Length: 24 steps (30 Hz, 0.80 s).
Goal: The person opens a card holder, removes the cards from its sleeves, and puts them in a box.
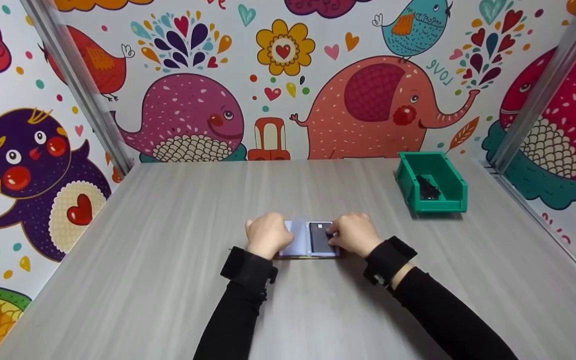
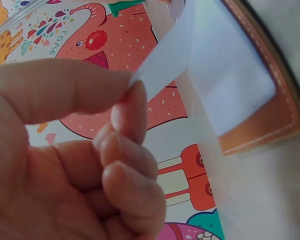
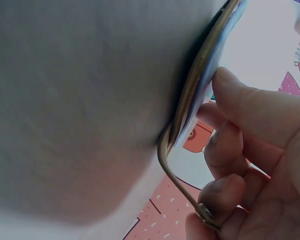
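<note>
- The left hand [image 1: 267,235] sits on the left half of an open card holder [image 1: 309,239], near the middle of the worktop [image 1: 168,240]. In the left wrist view its thumb and forefinger pinch the edge of a clear plastic sleeve [image 2: 165,60], lifting that leaf off the page beneath.
- The right hand [image 1: 354,233] rests on the right half. Its thumb presses on the pages there, and its other fingers curl at the holder's edge beside a thin metal loop [image 3: 182,192].
- A dark card [image 1: 319,237] lies in the right-hand page, between the two hands.
- I judge the sleeves light, floppy and slick, so a pinch at the free edge suits them, though they can slip or crease.
- The tan stitched cover [image 2: 282,112] looks stiffer, probably leather or the like, and is the better part to steady.
- The card looks thin and rigid, best taken by its edges.
- Far right on the worktop stands a green bin [image 1: 449,201] with small dark pieces in it, which I cannot make out.
- The hands hide much of the holder, so the number of sleeves is hidden.
- The right wrist view is blurred and too close to tell what the loop is or whether the fingers touch it.
- The print on the card is too small to read.
</note>
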### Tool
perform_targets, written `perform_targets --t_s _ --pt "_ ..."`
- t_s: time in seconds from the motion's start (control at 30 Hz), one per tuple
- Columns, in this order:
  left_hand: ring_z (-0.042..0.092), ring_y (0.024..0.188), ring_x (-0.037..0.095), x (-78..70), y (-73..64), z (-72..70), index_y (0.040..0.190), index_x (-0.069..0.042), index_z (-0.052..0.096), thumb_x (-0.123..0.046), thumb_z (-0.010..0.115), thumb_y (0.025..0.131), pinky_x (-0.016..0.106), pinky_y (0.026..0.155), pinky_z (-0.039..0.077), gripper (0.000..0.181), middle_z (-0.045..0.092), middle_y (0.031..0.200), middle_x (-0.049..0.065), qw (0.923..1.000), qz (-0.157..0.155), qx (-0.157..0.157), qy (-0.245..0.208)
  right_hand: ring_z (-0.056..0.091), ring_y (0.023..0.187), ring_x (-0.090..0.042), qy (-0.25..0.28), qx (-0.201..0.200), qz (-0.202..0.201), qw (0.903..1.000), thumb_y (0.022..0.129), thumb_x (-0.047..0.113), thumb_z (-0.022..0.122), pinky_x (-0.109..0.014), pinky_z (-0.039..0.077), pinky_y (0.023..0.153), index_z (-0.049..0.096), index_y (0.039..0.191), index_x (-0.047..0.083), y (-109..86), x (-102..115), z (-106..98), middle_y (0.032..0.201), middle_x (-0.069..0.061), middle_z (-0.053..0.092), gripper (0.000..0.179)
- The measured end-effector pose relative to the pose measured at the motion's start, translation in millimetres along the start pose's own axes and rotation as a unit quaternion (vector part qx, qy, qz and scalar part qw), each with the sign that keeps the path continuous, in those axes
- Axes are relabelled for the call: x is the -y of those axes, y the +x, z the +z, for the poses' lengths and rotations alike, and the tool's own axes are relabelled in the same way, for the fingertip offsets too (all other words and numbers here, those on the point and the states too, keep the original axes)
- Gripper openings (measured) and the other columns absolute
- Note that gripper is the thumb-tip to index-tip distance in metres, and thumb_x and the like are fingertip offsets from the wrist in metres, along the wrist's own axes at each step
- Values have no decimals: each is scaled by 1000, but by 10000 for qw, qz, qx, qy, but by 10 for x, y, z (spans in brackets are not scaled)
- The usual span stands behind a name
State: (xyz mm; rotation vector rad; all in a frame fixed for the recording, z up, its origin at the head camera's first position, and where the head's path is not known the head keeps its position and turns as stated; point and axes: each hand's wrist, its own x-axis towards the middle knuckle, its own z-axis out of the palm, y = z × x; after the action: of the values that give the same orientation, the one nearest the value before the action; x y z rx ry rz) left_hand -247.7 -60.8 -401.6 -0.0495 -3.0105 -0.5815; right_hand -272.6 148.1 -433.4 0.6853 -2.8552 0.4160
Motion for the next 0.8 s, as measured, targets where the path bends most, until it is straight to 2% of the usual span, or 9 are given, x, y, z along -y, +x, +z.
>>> perform_targets --t_s 0.17,0.4,0.53,0.8 --pt "57 72 23 29 18 5 69 -13 59 -15 69 73 43 82 36 11 60 74 0 9995 -214 215 110 67 83 -31 -124 47 39 9999 73 19 87 -47 43 74 81 94 12 5 3 5 91 -4 75 23" --pt "55 72 22 71 30 16 70 -13 58 -13 66 72 43 81 37 8 59 74 0 9985 -305 392 239 67 82 -31 -157 42 10 9999 72 19 86 -48 44 75 81 95 13 5 -2 8 91 -5 75 24" --pt "56 74 22 85 36 31 74 -12 62 -13 66 73 44 83 37 5 63 80 2 9978 -356 474 279 67 81 -31 -167 4 -34 9999 72 19 86 -49 44 75 81 94 14 5 -5 8 91 -5 75 23" --pt "59 81 23 105 71 77 87 -12 69 -14 68 75 49 92 36 13 68 93 3 9957 -497 685 371 67 84 -31 -167 83 13 9998 73 19 86 -50 45 79 81 95 14 11 -5 7 92 -4 75 23"
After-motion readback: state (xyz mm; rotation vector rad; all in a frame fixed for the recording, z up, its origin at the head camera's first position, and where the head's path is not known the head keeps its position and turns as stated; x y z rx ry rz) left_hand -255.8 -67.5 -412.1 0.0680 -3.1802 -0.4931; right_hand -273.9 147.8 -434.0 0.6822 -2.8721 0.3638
